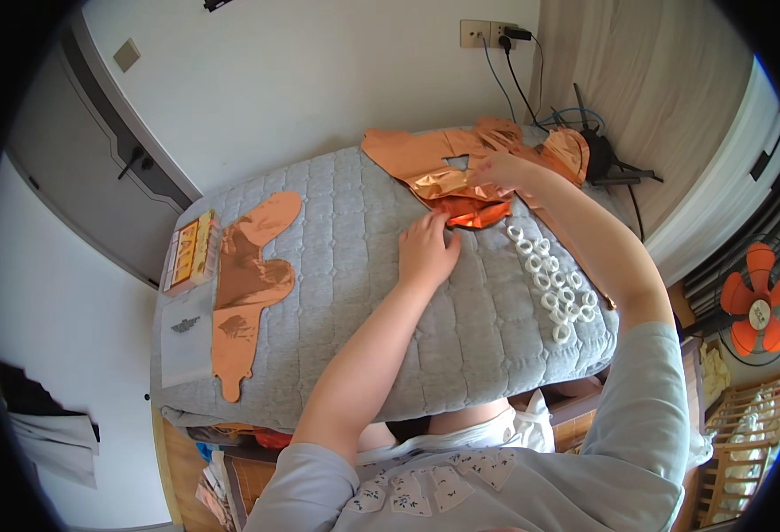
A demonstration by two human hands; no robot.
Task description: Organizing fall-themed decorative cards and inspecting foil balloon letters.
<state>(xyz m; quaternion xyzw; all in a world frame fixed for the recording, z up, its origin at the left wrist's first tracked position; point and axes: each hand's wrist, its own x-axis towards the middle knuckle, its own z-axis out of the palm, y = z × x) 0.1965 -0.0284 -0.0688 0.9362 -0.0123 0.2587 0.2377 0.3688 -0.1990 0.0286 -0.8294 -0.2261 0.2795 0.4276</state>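
A pile of deflated copper-coloured foil balloons (425,151) lies at the far right of the grey quilted mattress. My right hand (499,171) reaches into it, its fingers closed on crumpled foil; the fingertips are partly hidden. Below it a shiny orange-red piece of foil (480,213) bulges toward me. My left hand (429,251) lies palm down on the mattress with thumb and fingers apart, the fingertips at this foil's near edge. Several small white rings (550,280) are gathered beneath my right forearm.
Another flat copper foil balloon (250,288) lies at the left, beside a colourful package (192,253) and a pale translucent packet (186,335). A black router (598,151) with cables stands at the back right corner. A fan (759,301) with orange blades is right of the mattress.
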